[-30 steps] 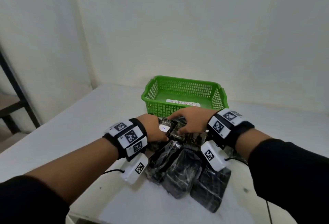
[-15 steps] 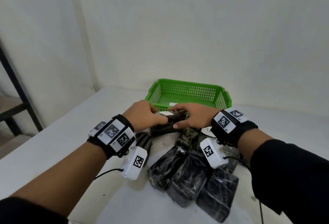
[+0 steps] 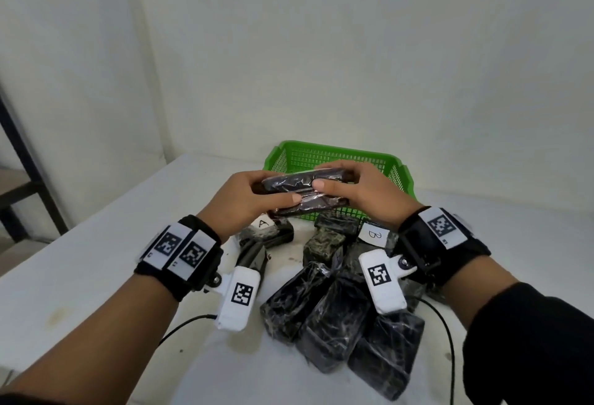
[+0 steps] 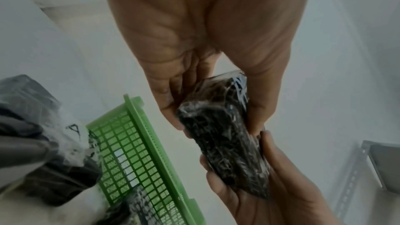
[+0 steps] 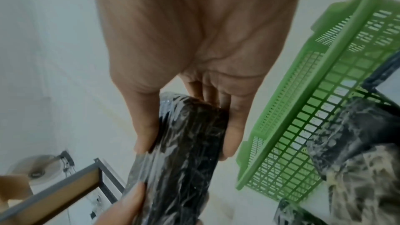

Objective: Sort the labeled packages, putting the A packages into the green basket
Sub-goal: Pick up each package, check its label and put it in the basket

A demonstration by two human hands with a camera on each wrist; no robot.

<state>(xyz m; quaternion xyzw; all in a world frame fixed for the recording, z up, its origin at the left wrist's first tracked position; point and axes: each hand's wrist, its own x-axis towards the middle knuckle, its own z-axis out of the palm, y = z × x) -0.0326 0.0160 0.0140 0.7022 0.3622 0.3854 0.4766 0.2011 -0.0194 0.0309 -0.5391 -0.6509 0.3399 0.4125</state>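
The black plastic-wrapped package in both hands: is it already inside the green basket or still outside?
Outside. The black plastic-wrapped package is held in the air by left hand and right hand, before the green plastic mesh basket.

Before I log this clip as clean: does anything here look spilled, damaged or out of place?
Nothing looks spilled or damaged. The left hand and right hand hold one wrapped package just before the green basket. The other packages lie in a loose heap on the table, with faint stains.
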